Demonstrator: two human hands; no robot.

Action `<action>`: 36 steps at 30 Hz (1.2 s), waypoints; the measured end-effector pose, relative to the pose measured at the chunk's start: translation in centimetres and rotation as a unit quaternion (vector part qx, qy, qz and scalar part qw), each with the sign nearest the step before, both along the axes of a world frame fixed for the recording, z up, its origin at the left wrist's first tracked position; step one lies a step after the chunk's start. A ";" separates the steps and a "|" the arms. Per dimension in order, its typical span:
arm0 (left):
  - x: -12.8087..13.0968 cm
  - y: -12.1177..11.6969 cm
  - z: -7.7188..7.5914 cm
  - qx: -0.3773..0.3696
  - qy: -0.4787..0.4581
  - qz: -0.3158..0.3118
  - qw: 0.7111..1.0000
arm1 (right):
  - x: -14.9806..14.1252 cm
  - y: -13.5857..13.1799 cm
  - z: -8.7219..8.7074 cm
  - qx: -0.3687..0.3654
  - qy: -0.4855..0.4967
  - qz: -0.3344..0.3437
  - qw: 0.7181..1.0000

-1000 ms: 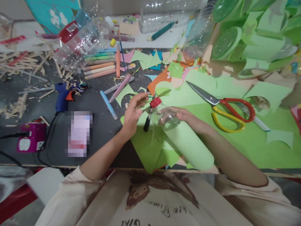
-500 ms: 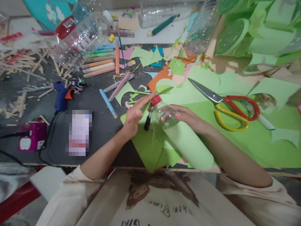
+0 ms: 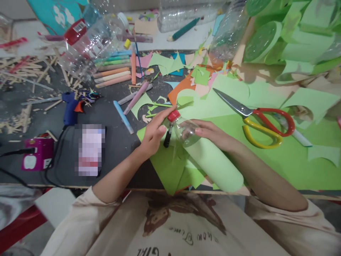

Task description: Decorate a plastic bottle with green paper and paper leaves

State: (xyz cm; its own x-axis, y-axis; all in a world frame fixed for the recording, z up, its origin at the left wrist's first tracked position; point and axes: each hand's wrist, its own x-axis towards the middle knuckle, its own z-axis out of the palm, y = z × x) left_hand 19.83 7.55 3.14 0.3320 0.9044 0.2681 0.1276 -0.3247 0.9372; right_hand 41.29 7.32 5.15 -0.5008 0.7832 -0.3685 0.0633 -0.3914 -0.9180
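A clear plastic bottle (image 3: 186, 133) with a red cap (image 3: 173, 116) lies tilted, its cap end toward the upper left. Light green paper (image 3: 215, 163) wraps its lower body. My right hand (image 3: 213, 133) is closed around the bottle's shoulder, thumb on top. Beside the cap, my left hand (image 3: 153, 137) has its fingers extended together and its thumb bent up. A thin green paper piece (image 3: 186, 104), seen nearly edge-on, sticks out past those fingertips; the grip on it is partly hidden. A small black-handled tool (image 3: 167, 138) is between the left hand and bottle.
Scissors (image 3: 250, 113) with red and yellow handles lie on green paper sheets (image 3: 266, 167) at right. A blue glue gun (image 3: 70, 108), a phone (image 3: 90, 149) and a purple box (image 3: 38, 153) are at left. Markers (image 3: 113, 75), wooden sticks (image 3: 23, 71) and plastic bottles (image 3: 96, 39) fill the back.
The bottle's cap end has shifted slightly left and down. The green paper piece by my left fingers has turned to a thinner, more edge-on view.
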 end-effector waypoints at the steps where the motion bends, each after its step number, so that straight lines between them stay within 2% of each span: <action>1: 0.0 0.0 0.0 -0.002 0.004 -0.006 1.000 | 0.0 0.0 0.0 -0.002 -0.003 -0.001 1.000; 13: 0.0 -0.3 -0.1 0.059 0.051 -0.016 0.997 | 0.0 -0.2 -0.4 0.014 -0.013 -0.004 1.000; 21: 0.2 -0.3 -0.5 0.043 0.028 -0.024 0.998 | 0.0 -0.1 -0.2 0.015 -0.020 -0.002 1.000; 31: 0.2 -0.1 -2.0 0.035 -0.026 0.057 0.997 | 0.2 0.2 -0.4 -0.013 0.026 -0.024 0.999; 36: 0.2 0.2 -1.3 0.048 0.001 0.077 0.996 | 0.1 0.0 -0.6 -0.012 0.019 -0.043 0.999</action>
State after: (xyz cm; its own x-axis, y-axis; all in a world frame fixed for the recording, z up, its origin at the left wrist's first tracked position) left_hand 20.03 7.78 1.84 0.1919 0.9149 0.3551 0.1840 -0.3890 0.9027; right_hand 41.41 7.36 4.53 -0.4466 0.8147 -0.3698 -0.0064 -0.4162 -0.9092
